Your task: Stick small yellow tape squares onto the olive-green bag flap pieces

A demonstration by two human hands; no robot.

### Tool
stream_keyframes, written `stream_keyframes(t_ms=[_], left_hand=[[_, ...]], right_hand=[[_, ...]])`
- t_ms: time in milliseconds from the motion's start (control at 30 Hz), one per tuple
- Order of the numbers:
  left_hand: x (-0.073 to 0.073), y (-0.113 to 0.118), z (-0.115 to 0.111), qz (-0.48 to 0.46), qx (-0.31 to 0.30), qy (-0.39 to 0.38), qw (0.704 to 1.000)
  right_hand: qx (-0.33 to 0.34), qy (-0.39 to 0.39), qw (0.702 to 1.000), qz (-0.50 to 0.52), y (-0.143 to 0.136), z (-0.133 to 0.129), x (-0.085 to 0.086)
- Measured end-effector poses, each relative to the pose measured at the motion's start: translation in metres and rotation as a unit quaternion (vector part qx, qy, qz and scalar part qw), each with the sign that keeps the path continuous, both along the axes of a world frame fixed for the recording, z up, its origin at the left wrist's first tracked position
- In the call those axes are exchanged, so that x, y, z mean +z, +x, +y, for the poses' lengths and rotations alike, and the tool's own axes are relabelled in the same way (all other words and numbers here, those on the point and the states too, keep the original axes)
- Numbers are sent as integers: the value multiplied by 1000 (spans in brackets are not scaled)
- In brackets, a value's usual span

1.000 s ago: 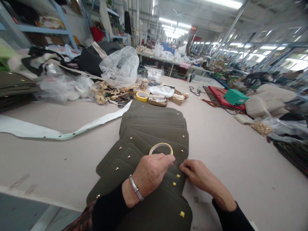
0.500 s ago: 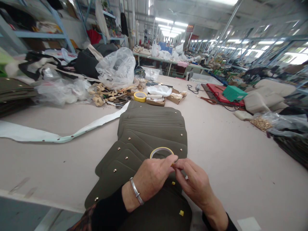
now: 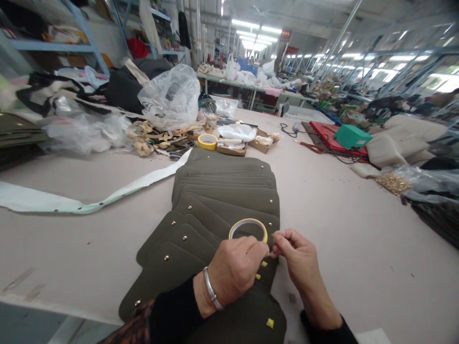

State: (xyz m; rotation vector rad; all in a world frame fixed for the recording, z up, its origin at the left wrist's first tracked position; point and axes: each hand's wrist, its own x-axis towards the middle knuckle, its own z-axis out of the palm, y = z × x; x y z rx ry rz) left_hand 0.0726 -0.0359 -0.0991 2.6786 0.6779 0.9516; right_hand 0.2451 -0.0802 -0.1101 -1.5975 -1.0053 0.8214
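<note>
My left hand (image 3: 238,265), with a silver bangle at the wrist, is closed on a thin roll of yellow tape (image 3: 248,222). Just to its right, my right hand (image 3: 296,253) pinches a small torn piece of yellow tape (image 3: 274,235) between thumb and fingers. Both hands are above a fanned stack of dark olive fabric panels (image 3: 225,179) with small metal studs. Several bits of yellow tape (image 3: 270,323) stick to the panels below my hands.
A white strip (image 3: 82,206) with dark dots runs left from the stack. Beyond the stack are another yellow tape roll (image 3: 207,142), a box of gold hardware (image 3: 264,142) and clear plastic bags (image 3: 172,98). At right lie a green box (image 3: 353,136) and gold pieces (image 3: 392,183).
My hands have moved slightly apart and right, and a tape piece now shows in my right fingers. Another yellow bit is visible on the panels under the left hand.
</note>
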Motion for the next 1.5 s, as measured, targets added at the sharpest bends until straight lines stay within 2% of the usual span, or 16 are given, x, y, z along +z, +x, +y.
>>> stream_keyframes(t_ms=[100,200,267,400,600,767,833,933,1033,1100,1300,1400,1500], left_hand=[[-11,5,0,78,22,-3,997],[-21,11,4,177,31,5,984],[-24,13,5,202,25,3,979],[-25,14,6,200,20,-8,980],[-25,12,6,205,17,-29,978],[-24,9,6,200,17,-35,979],[-24,9,6,196,16,-33,980],[-23,10,6,191,27,-23,981],[-22,13,8,199,59,-13,978],[-21,15,11,203,72,-10,976],[-18,14,17,158,67,-5,985],[-14,10,17,116,49,0,992],[-12,4,16,78,23,-8,997]], right_hand=[[6,-22,999,-31,21,10,-10],[43,-27,988,-147,31,17,-15],[55,-20,972,-229,31,21,-15],[70,9,935,-347,27,27,-13],[73,17,898,-434,24,35,-17],[30,-1,899,-438,33,29,-13],[52,45,889,-452,38,24,-12],[136,129,845,-502,41,20,-13],[171,141,811,-542,37,25,-16],[158,113,811,-552,33,31,-18],[108,-12,861,-497,26,40,-15],[135,-78,873,-463,25,33,-9],[207,-116,874,-424,26,21,-2]])
